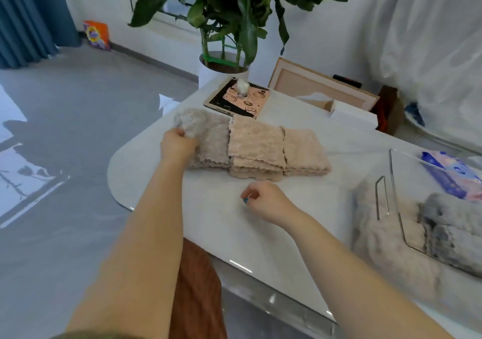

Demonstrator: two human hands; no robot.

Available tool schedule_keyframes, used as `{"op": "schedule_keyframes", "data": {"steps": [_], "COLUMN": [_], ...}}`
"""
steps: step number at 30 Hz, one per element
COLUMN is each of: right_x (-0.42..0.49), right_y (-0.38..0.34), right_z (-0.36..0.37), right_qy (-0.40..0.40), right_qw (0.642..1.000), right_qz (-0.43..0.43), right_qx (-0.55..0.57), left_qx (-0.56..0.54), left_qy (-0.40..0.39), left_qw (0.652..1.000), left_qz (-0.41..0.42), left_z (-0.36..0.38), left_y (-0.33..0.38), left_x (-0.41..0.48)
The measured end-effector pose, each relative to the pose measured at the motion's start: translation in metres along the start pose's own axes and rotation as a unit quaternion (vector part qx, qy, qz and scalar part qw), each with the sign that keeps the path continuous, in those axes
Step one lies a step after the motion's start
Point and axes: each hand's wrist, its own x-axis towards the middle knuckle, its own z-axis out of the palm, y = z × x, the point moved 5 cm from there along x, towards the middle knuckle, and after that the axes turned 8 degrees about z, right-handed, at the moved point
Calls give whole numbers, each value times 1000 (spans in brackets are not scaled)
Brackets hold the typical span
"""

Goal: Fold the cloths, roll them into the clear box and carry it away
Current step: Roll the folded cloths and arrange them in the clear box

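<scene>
Gripping cloth (208, 137), left hand (178, 143) (right hand (264, 201) curled)

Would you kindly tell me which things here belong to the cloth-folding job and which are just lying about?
Job: left hand, grey cloth stack it grips, middle pink stack, right pink stack, clear box, rolled cloths inside.
Lying about: potted plant, patterned tablet, picture frame, white box, blue packet.

Bare table (307, 208) lies open between the folded cloths (257, 145) and the clear box (390, 171).
</scene>
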Motion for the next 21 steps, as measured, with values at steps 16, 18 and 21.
{"op": "schedule_keyframes", "data": {"steps": [16,18,21], "right_x": [-81,-95,-117], "right_y": [12,22,46], "right_z": [-31,-38,-56], "right_qy": [-3,7,-5], "right_qw": [880,877,898], "right_qz": [-31,-33,-12], "right_qx": [474,480,440], "left_qx": [-265,-219,-172], "left_qy": [-285,-312,-357], "left_qw": [912,918,912], "left_qz": [131,114,109], "left_z": [5,18,37], "left_y": [49,45,60], "left_x": [-150,-166,-186]}}
